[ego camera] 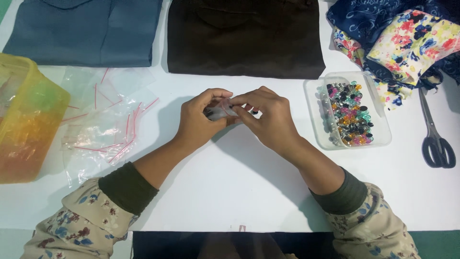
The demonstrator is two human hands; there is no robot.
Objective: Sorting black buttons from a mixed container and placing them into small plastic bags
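Head view looks straight down on a white table (230,192) where two bare hands meet near the middle. Left hand (199,120) curls around a small clear plastic bag (219,111), thumb and forefinger pinched narrow on its upper edge, the other fingers folded under it. Right hand (268,117) comes in from the other side, its fingertips (238,101) closed tight on the same bag's edge, touching the left hand's fingers. Something dark shows inside the bag, and a few dark beads (253,112) peek out just beside the right hand's fingers; whether they lie in the bag or on the table I cannot tell.

Near the right hand stands a clear plastic tray (316,125) holding many coloured gems (350,115) in green, amber, pink and black. Black-handled scissors (433,132) lie further right, below a heap of floral cloth (407,43). Left of the hands, a loose scatter of empty clear bags with red strips (108,124) lies next to a yellow translucent container (28,120). Folded blue cloth (86,31) and folded dark brown cloth (244,36) lie along the far edge.
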